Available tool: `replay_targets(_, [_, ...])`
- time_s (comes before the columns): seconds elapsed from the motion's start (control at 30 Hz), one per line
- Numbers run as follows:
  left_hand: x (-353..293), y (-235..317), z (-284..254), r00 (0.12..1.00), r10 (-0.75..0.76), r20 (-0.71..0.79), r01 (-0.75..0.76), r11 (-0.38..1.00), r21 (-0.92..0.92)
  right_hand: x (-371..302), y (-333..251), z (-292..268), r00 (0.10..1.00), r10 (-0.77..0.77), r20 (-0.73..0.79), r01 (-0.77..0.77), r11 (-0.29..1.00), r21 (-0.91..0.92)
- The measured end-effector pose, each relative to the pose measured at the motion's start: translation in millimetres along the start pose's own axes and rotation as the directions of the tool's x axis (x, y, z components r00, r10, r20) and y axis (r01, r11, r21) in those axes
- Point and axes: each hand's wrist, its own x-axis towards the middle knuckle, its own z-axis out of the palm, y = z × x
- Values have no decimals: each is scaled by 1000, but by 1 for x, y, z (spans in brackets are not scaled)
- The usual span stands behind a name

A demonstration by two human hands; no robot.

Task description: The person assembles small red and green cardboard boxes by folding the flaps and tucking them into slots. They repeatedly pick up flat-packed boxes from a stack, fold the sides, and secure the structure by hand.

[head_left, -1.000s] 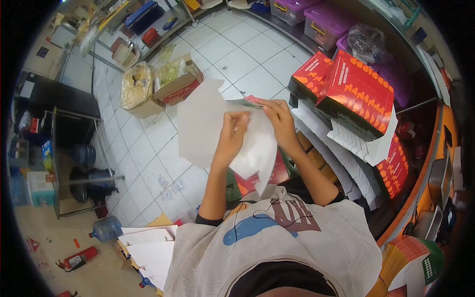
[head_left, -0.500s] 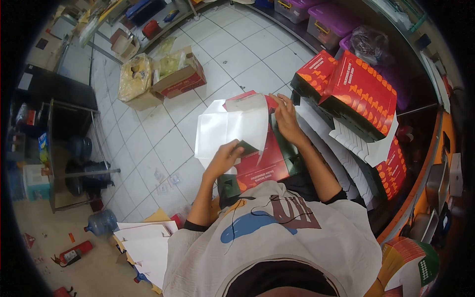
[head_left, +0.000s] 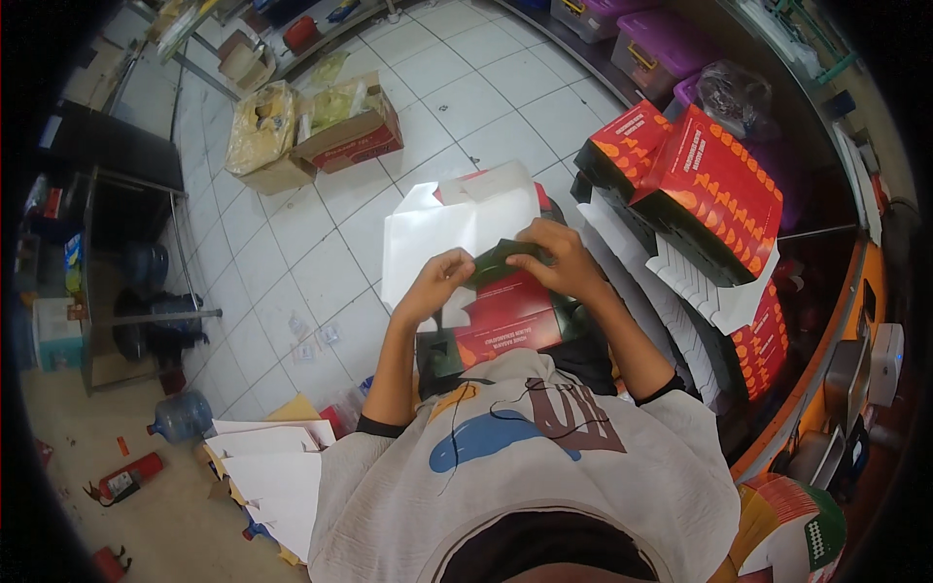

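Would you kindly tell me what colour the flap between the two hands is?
The flap is dark green, seen best in the head view.

We see bright sheen on the white cardboard panel (head_left: 423, 248). Our fisheye bows the orange counter edge (head_left: 844, 335); the corners fall black.

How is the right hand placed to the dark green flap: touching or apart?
Touching: the head view shows the right hand with its thumb lying on the dark green flap, no gap visible.
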Motion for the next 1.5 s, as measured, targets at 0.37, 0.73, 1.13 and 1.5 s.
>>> replay_targets(0.37, [7, -3, 21, 986, 68, -151, -55, 994, 91, 6, 4, 8, 995, -55, 83, 56, 998, -6])
replay_targets(0.73, [-1, 41, 21, 986, 117, -118, -69, 934, 351, 1, 3, 15, 988, 84, 131, -97, 991, 97])
replay_targets(1.13, [-50, 88, 54, 497, 733, -464, -87, 574, 814, -1, 9, 17, 936, 310, -170, -290, 948, 130])
replay_targets(1.5, [-35, 23, 10, 567, 405, -717, -187, 911, 367, 7, -10, 32, 970, 224, -94, -187, 934, 303])
